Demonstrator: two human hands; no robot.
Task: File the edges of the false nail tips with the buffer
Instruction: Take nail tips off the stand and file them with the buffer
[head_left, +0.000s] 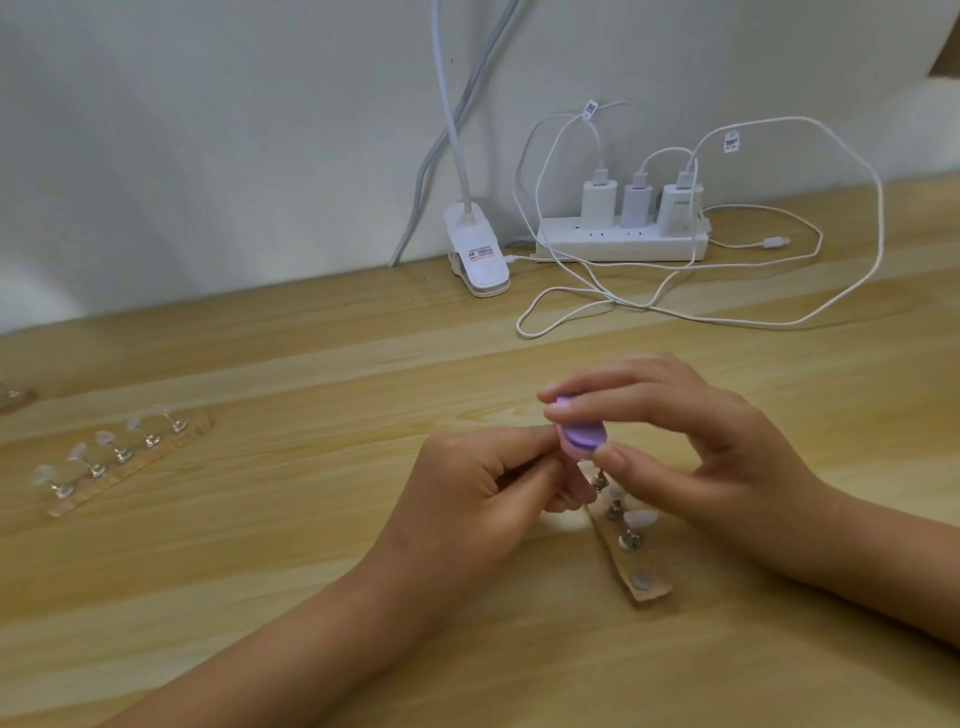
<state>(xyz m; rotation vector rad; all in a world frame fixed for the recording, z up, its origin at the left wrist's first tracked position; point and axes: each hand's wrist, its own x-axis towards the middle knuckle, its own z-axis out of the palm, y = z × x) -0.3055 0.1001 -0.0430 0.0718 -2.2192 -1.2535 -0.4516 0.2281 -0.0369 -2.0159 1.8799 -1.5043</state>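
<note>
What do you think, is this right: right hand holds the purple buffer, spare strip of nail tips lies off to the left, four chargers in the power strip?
Not quite. The head view shows three chargers in the power strip, not four. The rest holds: the right hand holds the purple buffer, and the spare strip of nail tips lies off to the left.

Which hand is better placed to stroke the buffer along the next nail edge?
Right: the right hand pinches the purple buffer between thumb and fingers; the left hand curls beside it, its hold hidden.
</note>
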